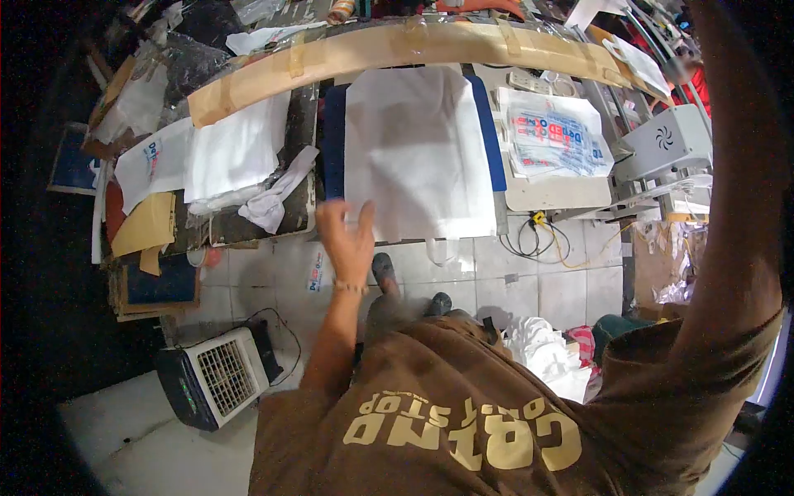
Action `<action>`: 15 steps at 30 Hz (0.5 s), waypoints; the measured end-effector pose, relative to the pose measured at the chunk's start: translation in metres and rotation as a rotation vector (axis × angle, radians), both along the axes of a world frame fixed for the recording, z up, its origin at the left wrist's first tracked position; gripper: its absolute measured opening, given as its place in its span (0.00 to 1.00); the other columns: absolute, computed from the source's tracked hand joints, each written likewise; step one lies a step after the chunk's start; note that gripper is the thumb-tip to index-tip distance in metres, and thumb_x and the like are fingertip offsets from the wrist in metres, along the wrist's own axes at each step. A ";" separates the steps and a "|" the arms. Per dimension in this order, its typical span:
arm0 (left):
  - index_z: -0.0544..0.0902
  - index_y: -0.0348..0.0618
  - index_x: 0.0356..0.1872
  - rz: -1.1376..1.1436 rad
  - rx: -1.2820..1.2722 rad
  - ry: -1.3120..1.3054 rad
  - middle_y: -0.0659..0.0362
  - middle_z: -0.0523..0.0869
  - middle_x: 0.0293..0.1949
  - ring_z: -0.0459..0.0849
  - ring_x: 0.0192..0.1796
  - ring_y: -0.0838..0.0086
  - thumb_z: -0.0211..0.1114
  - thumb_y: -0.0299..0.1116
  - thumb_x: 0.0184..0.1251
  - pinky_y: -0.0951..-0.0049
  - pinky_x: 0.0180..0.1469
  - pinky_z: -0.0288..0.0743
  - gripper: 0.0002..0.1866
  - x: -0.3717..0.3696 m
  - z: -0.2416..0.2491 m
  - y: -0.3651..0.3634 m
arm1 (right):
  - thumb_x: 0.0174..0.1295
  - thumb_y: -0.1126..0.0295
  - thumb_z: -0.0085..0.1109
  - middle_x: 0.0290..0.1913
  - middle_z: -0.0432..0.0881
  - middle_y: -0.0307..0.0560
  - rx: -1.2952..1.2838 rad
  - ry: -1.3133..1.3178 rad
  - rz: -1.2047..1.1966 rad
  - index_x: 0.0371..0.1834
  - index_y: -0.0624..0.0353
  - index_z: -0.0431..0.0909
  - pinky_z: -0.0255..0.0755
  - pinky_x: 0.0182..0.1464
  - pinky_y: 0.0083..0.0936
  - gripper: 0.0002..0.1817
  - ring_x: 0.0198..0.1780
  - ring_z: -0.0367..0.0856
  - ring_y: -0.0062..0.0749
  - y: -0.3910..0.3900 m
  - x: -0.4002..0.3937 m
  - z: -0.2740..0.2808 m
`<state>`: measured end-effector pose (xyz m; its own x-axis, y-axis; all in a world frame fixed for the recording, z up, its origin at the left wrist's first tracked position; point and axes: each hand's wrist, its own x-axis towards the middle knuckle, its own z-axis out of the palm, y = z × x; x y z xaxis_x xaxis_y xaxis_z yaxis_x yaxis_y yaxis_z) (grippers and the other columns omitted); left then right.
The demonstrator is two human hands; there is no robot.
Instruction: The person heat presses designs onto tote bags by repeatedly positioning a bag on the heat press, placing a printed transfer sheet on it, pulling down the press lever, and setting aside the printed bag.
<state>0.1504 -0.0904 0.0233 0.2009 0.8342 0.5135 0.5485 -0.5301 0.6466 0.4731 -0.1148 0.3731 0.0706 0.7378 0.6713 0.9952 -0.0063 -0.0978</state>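
Observation:
A plain white fabric bag lies flat over a dark blue board in the centre of the work table, its handle loop hanging below the near edge. My left hand is at the bag's lower left corner, thumb and fingers apart, with nothing in it. My right arm stretches up along the right side, and my right hand is small and blurred beside a metal bar; whether it grips the bar cannot be made out.
Cardboard strip arches across the table's back. White bags are stacked left; printed bags lie right on a pale board. Beyond stands a white box with a fan vent. A floor heater-like unit and cables lie below.

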 end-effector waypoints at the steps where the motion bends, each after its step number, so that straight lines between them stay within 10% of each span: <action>1: 0.73 0.38 0.42 0.054 -0.138 -0.111 0.53 0.78 0.40 0.76 0.41 0.66 0.73 0.38 0.63 0.67 0.45 0.73 0.19 -0.011 -0.028 -0.016 | 0.68 0.56 0.61 0.45 0.79 0.46 0.005 -0.005 0.002 0.48 0.58 0.79 0.71 0.44 0.33 0.17 0.46 0.76 0.34 0.001 0.001 0.002; 4: 0.75 0.38 0.39 0.021 -0.920 -0.810 0.57 0.81 0.36 0.80 0.37 0.72 0.74 0.31 0.61 0.73 0.39 0.76 0.15 -0.026 -0.050 -0.069 | 0.68 0.56 0.61 0.44 0.80 0.46 0.005 -0.024 0.001 0.47 0.58 0.80 0.71 0.43 0.32 0.16 0.45 0.76 0.33 0.004 0.003 0.008; 11: 0.78 0.35 0.46 -0.186 -0.829 -0.508 0.55 0.85 0.35 0.84 0.39 0.79 0.72 0.26 0.61 0.77 0.38 0.78 0.16 0.021 -0.044 -0.083 | 0.68 0.57 0.62 0.42 0.80 0.45 0.040 -0.045 -0.005 0.46 0.59 0.81 0.72 0.42 0.31 0.16 0.44 0.77 0.32 0.011 0.003 0.014; 15: 0.81 0.33 0.43 -0.177 -0.551 -0.446 0.51 0.88 0.37 0.86 0.39 0.68 0.74 0.25 0.56 0.68 0.40 0.79 0.15 0.049 -0.046 -0.037 | 0.68 0.57 0.62 0.42 0.81 0.45 0.056 -0.057 -0.006 0.45 0.59 0.81 0.72 0.41 0.30 0.16 0.43 0.78 0.31 0.013 0.004 0.019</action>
